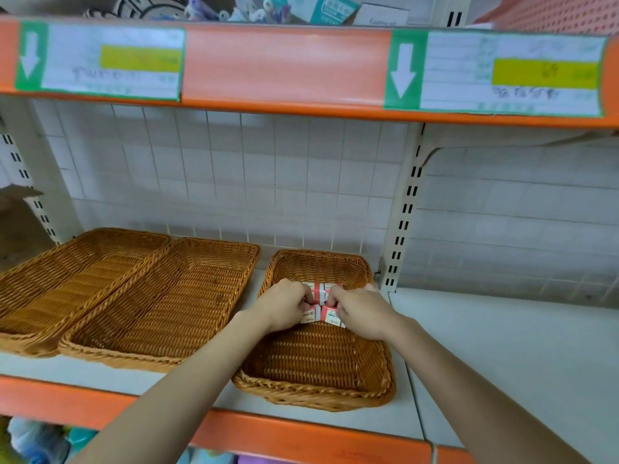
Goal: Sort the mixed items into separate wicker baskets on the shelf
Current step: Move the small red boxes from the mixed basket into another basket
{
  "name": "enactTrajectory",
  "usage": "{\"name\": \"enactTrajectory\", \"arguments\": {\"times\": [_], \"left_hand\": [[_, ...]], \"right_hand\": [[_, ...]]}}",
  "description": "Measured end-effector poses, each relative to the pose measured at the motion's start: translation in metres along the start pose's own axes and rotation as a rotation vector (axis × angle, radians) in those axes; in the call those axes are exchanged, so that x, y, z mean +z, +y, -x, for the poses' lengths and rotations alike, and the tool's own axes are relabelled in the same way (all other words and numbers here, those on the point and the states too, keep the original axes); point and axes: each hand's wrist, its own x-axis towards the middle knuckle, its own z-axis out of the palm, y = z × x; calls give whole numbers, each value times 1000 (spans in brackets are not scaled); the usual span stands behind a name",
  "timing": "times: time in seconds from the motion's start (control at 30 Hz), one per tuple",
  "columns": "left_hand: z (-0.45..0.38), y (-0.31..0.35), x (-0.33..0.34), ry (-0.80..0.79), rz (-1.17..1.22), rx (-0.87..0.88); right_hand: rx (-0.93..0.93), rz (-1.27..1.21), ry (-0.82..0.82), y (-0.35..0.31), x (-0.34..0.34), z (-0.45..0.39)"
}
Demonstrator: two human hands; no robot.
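Three brown wicker baskets stand on the white shelf. Both my hands reach into the right basket (315,393). Inside it lie several small red and white boxes (320,298), bunched in the middle. My left hand (284,309) pinches the boxes from the left with curled fingers. My right hand (360,313) grips them from the right, fingers curled over their edge. The hands hide part of the boxes. The middle basket (167,316) and the left basket (67,279) hold nothing that I can see.
An orange shelf edge (284,67) with green arrow labels hangs overhead. A white slotted upright (402,226) stands right of the right basket. Bare white shelf (519,363) stretches to the right. The lower orange shelf lip (301,433) runs across the front.
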Motion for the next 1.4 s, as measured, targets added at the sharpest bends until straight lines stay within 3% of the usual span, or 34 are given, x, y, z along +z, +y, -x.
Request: {"name": "enactTrajectory", "arguments": {"times": [0.23, 0.57, 0.8, 1.07, 1.4], "left_hand": [[1, 0, 2, -3, -79, 7], [5, 5, -7, -146, -94, -15], [10, 1, -14, -181, -131, 117], [10, -2, -15, -215, -250, 186], [5, 2, -17, -172, -350, 204]], "right_hand": [[-12, 116, -1, -3, -1, 0], [-81, 41, -107, 0, -13, 2], [-186, 147, -156, 0, -17, 3], [-123, 306, -135, -5, -16, 3], [-106, 251, -142, -4, -15, 2]]}}
